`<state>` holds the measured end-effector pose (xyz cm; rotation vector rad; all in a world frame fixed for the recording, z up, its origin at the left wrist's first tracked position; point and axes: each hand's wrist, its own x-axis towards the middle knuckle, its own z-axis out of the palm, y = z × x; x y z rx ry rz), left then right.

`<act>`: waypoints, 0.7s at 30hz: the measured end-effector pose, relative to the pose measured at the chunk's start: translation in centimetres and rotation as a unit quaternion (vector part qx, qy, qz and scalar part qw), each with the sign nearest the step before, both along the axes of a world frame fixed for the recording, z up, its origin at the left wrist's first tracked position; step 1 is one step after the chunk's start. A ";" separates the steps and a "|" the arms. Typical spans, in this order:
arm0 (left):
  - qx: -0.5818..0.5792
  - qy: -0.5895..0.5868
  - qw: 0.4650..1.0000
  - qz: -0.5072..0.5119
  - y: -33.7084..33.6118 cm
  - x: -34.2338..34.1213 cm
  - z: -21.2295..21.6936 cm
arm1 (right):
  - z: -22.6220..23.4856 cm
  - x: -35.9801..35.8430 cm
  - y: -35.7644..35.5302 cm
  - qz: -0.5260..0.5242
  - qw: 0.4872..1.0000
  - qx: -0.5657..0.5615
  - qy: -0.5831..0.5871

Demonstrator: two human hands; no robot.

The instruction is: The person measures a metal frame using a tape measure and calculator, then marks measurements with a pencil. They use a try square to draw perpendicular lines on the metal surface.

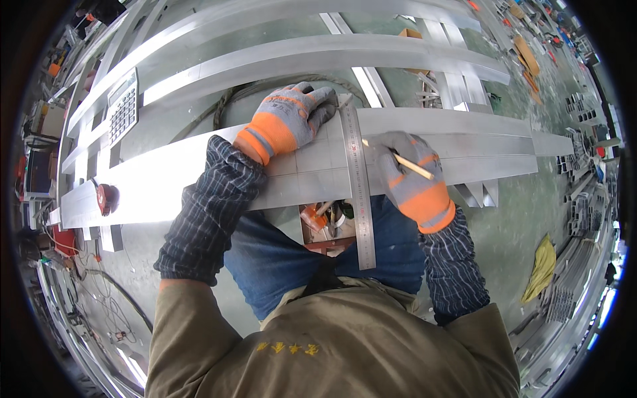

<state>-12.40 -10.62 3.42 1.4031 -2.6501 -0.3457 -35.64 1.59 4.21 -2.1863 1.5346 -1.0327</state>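
Across a wide flat aluminium profile (298, 162) lies a graduated steel ruler (359, 179), its near end jutting past the profile toward my lap. My left hand (288, 119), in a grey and orange glove, presses on the profile with fingers curled at the ruler's far end. Those fingers partly hide that end, so I cannot tell whether it has a stock. My right hand (410, 179), gloved the same way, pinches a pale wooden pencil (415, 166) just right of the ruler. The pencil's tip points at the ruler's edge. Faint lines cross the profile left of the ruler.
More long aluminium profiles (292, 52) run behind the work. A calculator (123, 106) rests at the left, and a round red object (106, 199) on the profile's left end. Tools fill a box (325, 245) below. Stacked profiles (564, 278) and a yellow cloth (541, 268) lie right.
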 end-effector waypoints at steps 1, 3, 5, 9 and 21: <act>0.000 -0.001 1.000 -0.001 -0.1 0.0 -0.1 | 0.5 -0.1 0.9 0.010 1.000 0.001 0.019; -0.001 -0.003 1.000 -0.002 -0.2 0.2 -0.5 | 0.7 -0.5 2.5 0.039 0.996 -0.030 0.071; -0.040 0.006 0.999 -0.012 -0.2 0.3 -1.3 | 0.7 -1.2 4.0 0.076 0.983 -0.095 0.137; -0.044 0.017 0.999 -0.026 -0.6 0.7 -1.9 | 2.1 -1.5 7.9 0.086 0.989 0.111 0.055; -0.047 0.009 0.998 -0.027 -0.6 -2.3 -0.4 | 1.2 -4.1 12.9 -0.110 0.970 0.097 -0.194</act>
